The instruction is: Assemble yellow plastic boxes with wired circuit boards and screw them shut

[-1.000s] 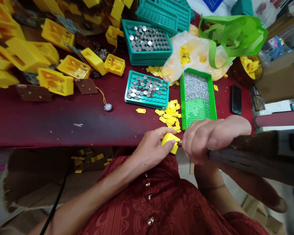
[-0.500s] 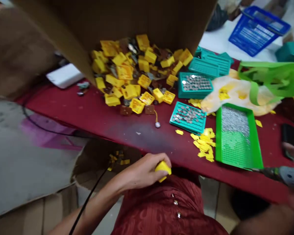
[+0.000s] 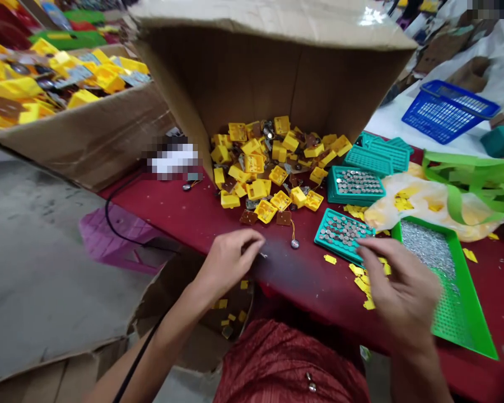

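Note:
My left hand hovers above the front of the red-covered table, thumb and forefinger pinched together. What they hold, if anything, is too small to make out. By the fingertips lies a tiny pale piece. My right hand is over the table's right part, thumb and forefinger slightly apart. Its fingertips reach the edge of a teal tray bearing round silver button cells. Below that tray, flat yellow pieces are partly hidden by the hand. Between the hands a small round disc hangs off a yellow wire.
An open carton spills yellow plastic cases onto the table. A green tray of small metal parts stands right. Behind are stacked teal trays, a plastic bag and a blue basket. Another filled carton is left.
The yellow case has left my left hand, which has moved up over the table. My right hand has let go of the power screwdriver and come to the teal tray. The view has shifted.

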Demonstrator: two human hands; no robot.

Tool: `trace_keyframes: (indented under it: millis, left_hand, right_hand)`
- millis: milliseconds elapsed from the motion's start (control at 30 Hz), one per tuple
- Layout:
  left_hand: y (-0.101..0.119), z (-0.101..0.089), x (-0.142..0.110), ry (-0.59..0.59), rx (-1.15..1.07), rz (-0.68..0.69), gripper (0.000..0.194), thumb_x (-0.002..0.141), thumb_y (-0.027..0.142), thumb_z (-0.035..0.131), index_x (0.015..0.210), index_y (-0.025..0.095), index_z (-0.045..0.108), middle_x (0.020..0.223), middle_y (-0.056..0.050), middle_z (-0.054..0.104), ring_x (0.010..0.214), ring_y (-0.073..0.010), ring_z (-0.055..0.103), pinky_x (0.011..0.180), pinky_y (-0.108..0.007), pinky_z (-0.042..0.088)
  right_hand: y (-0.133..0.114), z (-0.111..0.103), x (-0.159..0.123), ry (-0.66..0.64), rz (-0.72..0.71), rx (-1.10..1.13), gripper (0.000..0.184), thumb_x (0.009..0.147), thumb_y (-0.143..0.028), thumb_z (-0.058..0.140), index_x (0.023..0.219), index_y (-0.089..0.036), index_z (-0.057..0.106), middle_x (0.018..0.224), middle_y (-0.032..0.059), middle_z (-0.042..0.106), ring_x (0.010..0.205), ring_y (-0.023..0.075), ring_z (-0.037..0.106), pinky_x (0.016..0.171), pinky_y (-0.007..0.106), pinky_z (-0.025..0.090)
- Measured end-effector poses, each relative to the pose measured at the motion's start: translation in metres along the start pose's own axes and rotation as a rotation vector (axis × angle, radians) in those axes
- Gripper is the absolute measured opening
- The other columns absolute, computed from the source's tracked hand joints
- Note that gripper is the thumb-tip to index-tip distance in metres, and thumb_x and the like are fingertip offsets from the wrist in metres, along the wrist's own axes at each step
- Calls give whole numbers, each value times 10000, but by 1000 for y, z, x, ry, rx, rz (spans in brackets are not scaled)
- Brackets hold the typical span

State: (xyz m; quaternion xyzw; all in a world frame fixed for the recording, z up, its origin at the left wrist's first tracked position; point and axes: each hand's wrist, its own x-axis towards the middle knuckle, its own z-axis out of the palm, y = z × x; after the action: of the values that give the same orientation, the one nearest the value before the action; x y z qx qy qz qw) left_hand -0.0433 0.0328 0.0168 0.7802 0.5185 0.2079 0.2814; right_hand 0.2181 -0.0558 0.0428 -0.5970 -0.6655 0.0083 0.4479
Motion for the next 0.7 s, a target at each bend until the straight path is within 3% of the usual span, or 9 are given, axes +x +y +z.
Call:
trace_keyframes:
  millis: [67,133,200,300,400,500,700]
  left_hand:
    - [-1,-1,32,202,55,95,193,920,239,530,937,177,713,969,-78,772,889,-214,706,843,-313,507]
    - [-3,-1,65,244,180,213,225,917,161,520,1044,159,706,1062,-103,757,978,-226,696,882,-337,510]
    - [-4,0,94,130,301,317,315,890,55,497,1118,144,696,1182,-120,724,1085,-238,661,935,-356,493]
    - [1,0,124,-24,333,378,392,821,-30,520,1093,167,723,1123,-91,747,1092,-254,648,953,-368,472]
    - [11,0,136,-197,466,397,321,807,47,618,1097,131,725,1093,-139,739,1107,-307,643,935,-386,465]
    - [20,-1,140,-329,634,326,342,860,138,606,1193,95,674,1179,-183,700,1151,-332,621,924,-389,454]
    - [29,-2,147,-438,666,182,399,823,244,665,1191,91,685,1167,-193,703,1122,-347,623,900,-392,450]
  right_hand:
    - [-4,36,11,-103,-46,-34,140,941,-163,549,951,-201,683,890,28,719,827,165,659,782,311,509]
    - [-3,66,16,-268,-38,-87,146,947,-170,527,949,-177,673,895,60,715,842,199,650,788,342,501]
    - [1,85,12,-412,22,-148,144,947,-178,524,953,-165,667,921,85,698,868,222,633,797,356,490]
    - [4,91,0,-509,89,-197,142,944,-175,528,974,-151,665,951,101,670,910,238,604,825,362,479]
    - [3,90,-7,-560,105,-231,162,942,-170,531,1020,-134,667,991,114,654,953,253,577,863,375,468]
    - [1,96,-7,-570,109,-267,171,926,-180,561,1034,-125,682,1015,135,647,960,274,555,869,399,457]
    - [6,111,-10,-476,153,-215,212,945,-174,509,999,-139,711,991,153,663,938,276,565,853,417,451]
